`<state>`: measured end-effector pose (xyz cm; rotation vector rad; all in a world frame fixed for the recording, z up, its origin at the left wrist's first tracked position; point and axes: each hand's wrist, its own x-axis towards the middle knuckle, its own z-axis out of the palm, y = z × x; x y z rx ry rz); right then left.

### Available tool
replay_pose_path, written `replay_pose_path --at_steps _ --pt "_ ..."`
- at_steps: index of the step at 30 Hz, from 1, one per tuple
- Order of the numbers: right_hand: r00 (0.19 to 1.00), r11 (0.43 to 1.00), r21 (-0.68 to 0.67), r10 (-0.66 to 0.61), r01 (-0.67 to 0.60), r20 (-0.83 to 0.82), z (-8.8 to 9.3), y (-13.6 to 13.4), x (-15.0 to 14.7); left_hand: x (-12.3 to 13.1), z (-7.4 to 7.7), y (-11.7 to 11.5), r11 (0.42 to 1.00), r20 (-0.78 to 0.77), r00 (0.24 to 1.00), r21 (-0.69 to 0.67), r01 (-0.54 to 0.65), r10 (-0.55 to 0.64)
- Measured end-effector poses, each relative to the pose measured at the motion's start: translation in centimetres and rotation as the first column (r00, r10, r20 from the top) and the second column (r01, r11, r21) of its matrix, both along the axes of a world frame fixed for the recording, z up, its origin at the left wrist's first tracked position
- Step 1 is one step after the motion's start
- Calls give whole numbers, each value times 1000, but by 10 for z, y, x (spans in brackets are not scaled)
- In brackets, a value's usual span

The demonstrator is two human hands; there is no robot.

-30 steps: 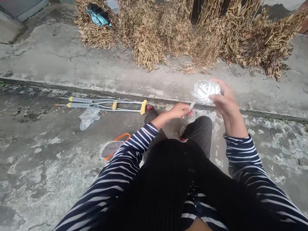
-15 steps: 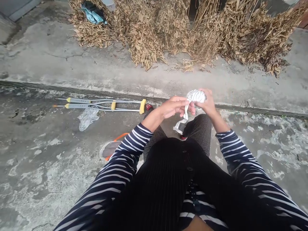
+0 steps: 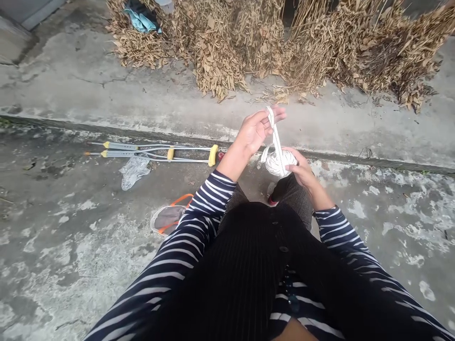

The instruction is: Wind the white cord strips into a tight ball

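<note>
A ball of flat white cord point(image 3: 274, 164), wound in many turns, is held in front of my legs. My right hand point(image 3: 304, 173) is closed round its right side, thumb on top of the turns. From the ball a taut white strand point(image 3: 276, 136) runs up to my left hand point(image 3: 256, 132). That hand is raised beyond the ball, palm partly turned up, with the strand caught between thumb and fingers; the outer fingertips are stretched out and slightly blurred. A short loop of cord sticks out at the ball's left side.
A pair of crutches point(image 3: 156, 154) with yellow pads lies on the concrete at left, beside a crumpled clear plastic bag point(image 3: 134, 171). Closer in is a grey bag with orange handles point(image 3: 167, 220). Dried plants point(image 3: 227, 52) heap on the raised ledge point(image 3: 159, 102), near a blue cloth point(image 3: 140, 20).
My left hand has moved up and away from the ball, drawing the strand upward. My right hand has lowered the ball and turned it; the end that dangled below no longer hangs there.
</note>
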<state>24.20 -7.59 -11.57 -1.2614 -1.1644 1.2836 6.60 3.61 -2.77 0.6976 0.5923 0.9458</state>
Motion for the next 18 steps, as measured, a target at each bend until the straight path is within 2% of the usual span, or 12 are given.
replay_pose_path --at_steps 4,8,11,15,18 --pt "990 999 0 32 -32 -137 4 -4 -6 7 -12 18 998 -28 999 -50 33 -34" --pt "975 995 31 97 -93 -198 4 -5 -6 9 -24 38 995 -85 995 -96 34 -42" --pt "970 992 77 118 -104 -212 6 -5 -5 6 -32 54 995 -165 984 -77 57 -69" --pt "972 984 112 157 -139 -174 15 -8 -5 0 -39 73 975 -319 922 -26 221 -218" --pt "972 973 143 201 -184 -119 23 -10 -6 -4 -35 86 919 -487 802 -5 395 -347"
